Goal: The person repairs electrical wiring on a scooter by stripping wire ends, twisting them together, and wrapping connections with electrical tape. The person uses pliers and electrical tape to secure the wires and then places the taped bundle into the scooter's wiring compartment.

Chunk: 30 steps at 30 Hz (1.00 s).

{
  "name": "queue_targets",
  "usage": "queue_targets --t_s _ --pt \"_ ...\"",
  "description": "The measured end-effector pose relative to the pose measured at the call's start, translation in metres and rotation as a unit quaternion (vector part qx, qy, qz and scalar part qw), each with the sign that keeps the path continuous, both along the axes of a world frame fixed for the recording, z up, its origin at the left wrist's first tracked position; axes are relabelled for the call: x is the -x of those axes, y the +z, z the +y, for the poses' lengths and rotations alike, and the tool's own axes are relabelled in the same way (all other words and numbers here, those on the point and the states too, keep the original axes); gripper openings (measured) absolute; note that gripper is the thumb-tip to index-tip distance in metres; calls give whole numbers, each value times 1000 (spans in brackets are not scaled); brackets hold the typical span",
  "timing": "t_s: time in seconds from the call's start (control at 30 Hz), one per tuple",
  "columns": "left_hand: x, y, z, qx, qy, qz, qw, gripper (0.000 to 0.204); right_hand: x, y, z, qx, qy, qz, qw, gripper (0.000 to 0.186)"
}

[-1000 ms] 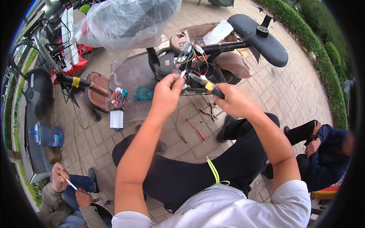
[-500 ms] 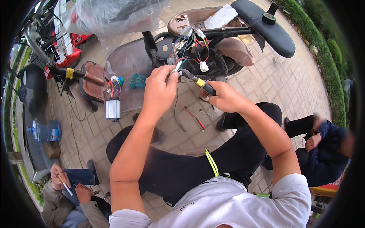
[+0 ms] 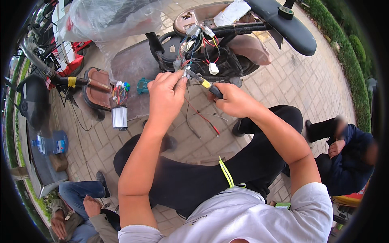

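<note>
My left hand (image 3: 167,91) pinches a small white wire connector (image 3: 186,72) at the end of the scooter's wiring. In my right hand (image 3: 234,100) is a pair of pliers (image 3: 206,84) with black and yellow handles. Their jaws meet the connector beside my left fingertips; the exact grip there is too small to make out. Just beyond, a bundle of coloured wires (image 3: 206,44) spills from the opened electric scooter (image 3: 227,30). A white plug (image 3: 213,69) hangs from it near the pliers.
A silver controller box (image 3: 119,118) with coloured leads and a teal tool (image 3: 143,86) lie on the footboard (image 3: 129,60). Loose red wire (image 3: 208,121) rests on the paving. Seated people are at left (image 3: 77,214) and right (image 3: 344,150). A water jug (image 3: 54,142) stands left.
Both my hands have shifted slightly left with the pliers and connector. The person at lower left has lowered the hand that held a cigarette.
</note>
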State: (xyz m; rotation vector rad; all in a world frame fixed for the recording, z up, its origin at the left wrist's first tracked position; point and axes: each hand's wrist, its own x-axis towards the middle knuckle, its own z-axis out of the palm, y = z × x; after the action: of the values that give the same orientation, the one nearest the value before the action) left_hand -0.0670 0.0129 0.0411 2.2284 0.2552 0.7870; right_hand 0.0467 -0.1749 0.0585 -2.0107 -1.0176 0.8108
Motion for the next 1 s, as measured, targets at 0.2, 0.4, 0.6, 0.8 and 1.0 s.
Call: queue_targets --t_s 0.2,0.4,0.6,0.8,1.0 --pt "-1 6 1 -197 18 0 980 13 1 3 4 16 34 46 998 21" --pt "0 3 5 -192 18 11 981 11 1 10 9 27 54 -1 998 25" --pt "-2 3 2 -182 18 4 983 10 -1 -27 2 -167 66 -176 968 30" --pt "-2 -1 -4 -101 21 4 995 13 14 6 5 1 -11 54 998 29" --pt "-3 -1 -5 66 0 25 997 23 17 -13 2 -39 -46 7 998 34"
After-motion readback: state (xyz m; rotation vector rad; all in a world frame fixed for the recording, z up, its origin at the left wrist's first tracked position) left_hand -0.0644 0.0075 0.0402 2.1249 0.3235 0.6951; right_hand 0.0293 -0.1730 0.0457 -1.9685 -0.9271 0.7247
